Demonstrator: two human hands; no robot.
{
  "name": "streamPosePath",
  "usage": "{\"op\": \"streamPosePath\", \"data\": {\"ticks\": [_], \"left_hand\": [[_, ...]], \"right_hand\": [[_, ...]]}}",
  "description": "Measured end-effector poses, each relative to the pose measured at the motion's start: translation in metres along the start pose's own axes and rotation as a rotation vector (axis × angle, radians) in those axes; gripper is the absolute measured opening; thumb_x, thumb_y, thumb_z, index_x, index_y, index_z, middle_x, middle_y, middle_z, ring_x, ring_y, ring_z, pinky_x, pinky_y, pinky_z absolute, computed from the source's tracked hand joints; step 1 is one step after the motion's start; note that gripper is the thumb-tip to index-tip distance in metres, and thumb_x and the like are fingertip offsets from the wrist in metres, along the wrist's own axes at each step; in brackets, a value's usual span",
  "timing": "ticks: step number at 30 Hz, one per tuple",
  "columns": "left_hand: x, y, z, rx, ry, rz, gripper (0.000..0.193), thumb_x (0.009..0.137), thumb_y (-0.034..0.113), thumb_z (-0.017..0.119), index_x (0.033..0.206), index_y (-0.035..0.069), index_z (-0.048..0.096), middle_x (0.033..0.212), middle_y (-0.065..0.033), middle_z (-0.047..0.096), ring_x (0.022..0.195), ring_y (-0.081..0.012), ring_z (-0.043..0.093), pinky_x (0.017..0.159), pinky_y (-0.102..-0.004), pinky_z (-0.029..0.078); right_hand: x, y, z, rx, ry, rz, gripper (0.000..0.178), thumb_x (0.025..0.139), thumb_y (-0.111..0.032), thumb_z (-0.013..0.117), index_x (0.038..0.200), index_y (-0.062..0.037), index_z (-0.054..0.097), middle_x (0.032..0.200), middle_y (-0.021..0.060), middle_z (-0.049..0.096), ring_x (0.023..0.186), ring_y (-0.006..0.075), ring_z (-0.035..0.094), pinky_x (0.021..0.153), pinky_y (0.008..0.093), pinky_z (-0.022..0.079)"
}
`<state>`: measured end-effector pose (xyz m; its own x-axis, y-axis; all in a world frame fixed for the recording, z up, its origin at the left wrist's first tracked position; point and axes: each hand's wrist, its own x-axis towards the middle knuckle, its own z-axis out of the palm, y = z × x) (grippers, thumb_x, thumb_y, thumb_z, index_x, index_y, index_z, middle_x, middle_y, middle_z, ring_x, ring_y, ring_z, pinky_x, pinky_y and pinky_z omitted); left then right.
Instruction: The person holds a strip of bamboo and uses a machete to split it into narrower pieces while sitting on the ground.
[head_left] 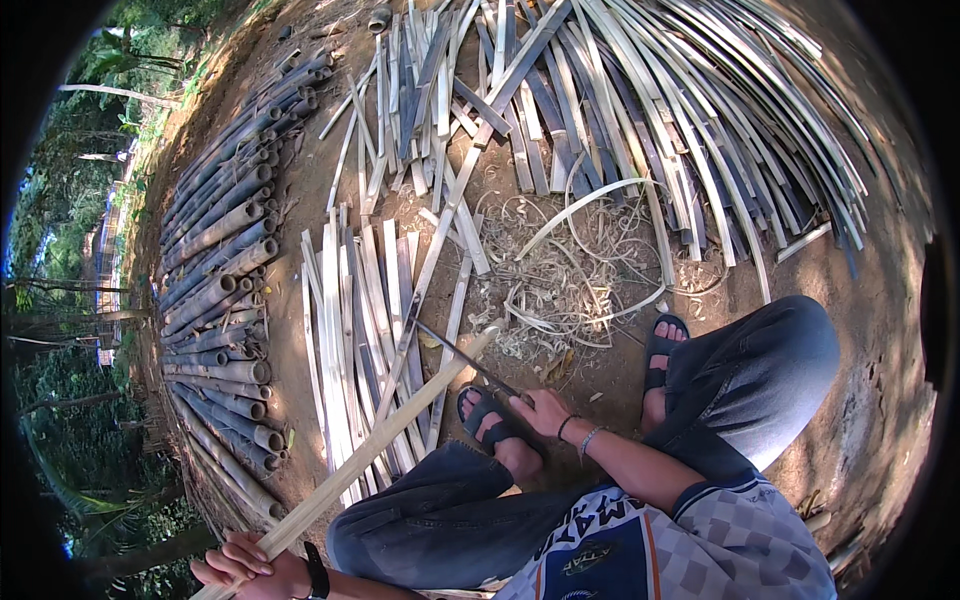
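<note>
Bare brown earth [330,170] spreads out under me, with trees and green leaves beyond it on my left. I sit low with my knees bent, in dark jeans and dark sandals, one sandal [487,412] under my left leg and the other sandal [661,352] further right. My left hand [245,565] is at the lower edge, its grip closed tight around the near end of a long pale bamboo strip [385,440], which slants up and to the right from that hand. A black watch sits on that wrist. My right hand [543,410] rests just above my left foot, its grip shut on the handle of a long thin knife [462,352]. The dark blade runs up and to the left from that hand and meets the far end of the strip, touching it near the tip. Bracelets circle my right wrist. Just beyond the strip lies a neat stack of flat split slats [355,320], laid side by side on the ground. To the left of them is a row of round bamboo poles [215,300], their cut ends facing the slats. Ahead of my feet lies a tangle of curled shavings [560,280], and past it a wide heap of long thin strips [640,110] fans across the ground.
</note>
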<state>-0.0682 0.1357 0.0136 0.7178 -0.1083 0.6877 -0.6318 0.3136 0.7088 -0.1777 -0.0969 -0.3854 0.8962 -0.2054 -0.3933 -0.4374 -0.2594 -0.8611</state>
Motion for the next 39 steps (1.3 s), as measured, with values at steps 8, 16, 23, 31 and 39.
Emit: {"op": "streamPosePath", "data": {"ticks": [8,16,23,31,39], "left_hand": [[0.003,0.005,0.004,0.01,0.01,0.028,0.066,0.089,0.073,0.014,0.07,0.012,0.03,0.051,-0.0016,0.033,0.036,-0.0113,0.032,0.039,-0.0236,0.027],[0.001,0.005,0.007,0.047,0.007,0.014,0.062,0.091,0.07,0.019,0.07,0.012,0.03,0.05,-0.0009,0.032,0.036,-0.0109,0.032,0.039,-0.0234,0.027],[-0.001,0.002,-0.003,0.057,-0.004,0.019,0.061,0.091,0.069,0.021,0.07,0.012,0.03,0.05,-0.0009,0.032,0.036,-0.0105,0.032,0.039,-0.0228,0.026],[0.003,0.002,0.005,0.109,-0.001,0.037,0.064,0.09,0.071,0.015,0.07,0.012,0.03,0.051,-0.001,0.032,0.036,-0.0106,0.032,0.038,-0.0227,0.026],[-0.001,0.002,0.008,0.068,0.0,0.023,0.065,0.089,0.072,0.015,0.07,0.012,0.03,0.051,-0.0019,0.032,0.037,-0.0114,0.032,0.039,-0.0225,0.027]], "right_hand": [[-0.018,-0.038,0.002,0.116,-0.093,0.009,0.06,0.089,-0.054,0.048,0.087,0.0036,0.064,0.075,0.0253,0.064,0.078,0.0416,0.064,0.069,0.0482,0.049],[0.006,0.015,-0.016,-0.031,0.002,0.306,0.067,0.09,-0.056,0.046,0.073,0.0066,0.063,0.071,0.0284,0.061,0.073,0.0414,0.064,0.063,0.0471,0.048],[-0.025,-0.063,-0.013,0.272,-0.237,-0.097,0.057,0.089,-0.053,0.049,0.086,0.0019,0.063,0.077,0.0252,0.064,0.078,0.0425,0.063,0.071,0.0472,0.049],[0.002,0.023,-0.002,0.035,0.029,0.342,0.07,0.088,-0.059,0.048,0.074,0.0082,0.063,0.068,0.0295,0.06,0.069,0.0423,0.064,0.062,0.0485,0.048],[-0.017,-0.048,-0.011,0.12,-0.289,-0.146,0.055,0.089,-0.054,0.05,0.093,-0.0017,0.065,0.081,0.0271,0.064,0.081,0.0455,0.061,0.071,0.0494,0.049]]}}
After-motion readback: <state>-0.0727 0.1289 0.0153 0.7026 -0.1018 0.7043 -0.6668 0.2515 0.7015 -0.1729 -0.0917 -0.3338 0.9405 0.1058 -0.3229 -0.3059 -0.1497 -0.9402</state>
